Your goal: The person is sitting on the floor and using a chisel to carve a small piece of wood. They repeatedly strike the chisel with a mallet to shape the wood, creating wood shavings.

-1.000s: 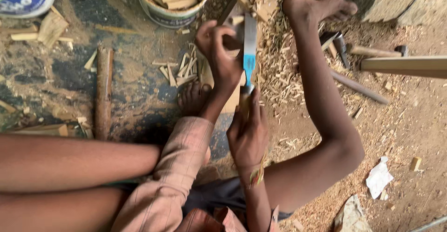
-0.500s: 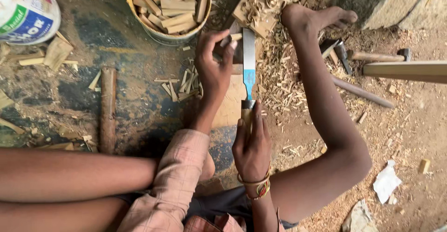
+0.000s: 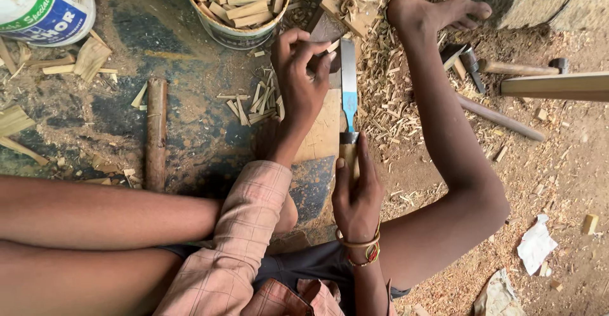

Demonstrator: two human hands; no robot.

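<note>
A: What is the right hand (image 3: 356, 192) doing?

B: Its fingers are wrapped tight around the wooden handle of a broad chisel (image 3: 348, 94), index finger stretched up along the handle toward the metal collar. The blade points away from the person, part bare steel, part blue.

A: And where does the blade sit?

B: It stands on the flat wooden board (image 3: 325, 132) on the ground between the person's legs, tip reaching toward the heap of wood shavings (image 3: 380, 94) by the right foot (image 3: 438, 13).

A: The left hand (image 3: 301, 78)?

B: Just beside the blade, on its left. The fingertips are pinched together on a small wood strip (image 3: 331, 47) held against the chisel's upper end (the piece is mostly hidden by the fingers, so its full shape I cannot tell).

A: What lies around?

B: A metal bucket (image 3: 236, 33) full of cut wood pieces stands just beyond the left hand. Thin splinters (image 3: 254, 103) are scattered beside the board. A round stick (image 3: 156, 132) lies well to the left, and a white tub (image 3: 44, 5) sits in the far left corner. To the right, a hammer (image 3: 507, 68) lies on the sawdust near a long wooden batten (image 3: 558, 86).
</note>
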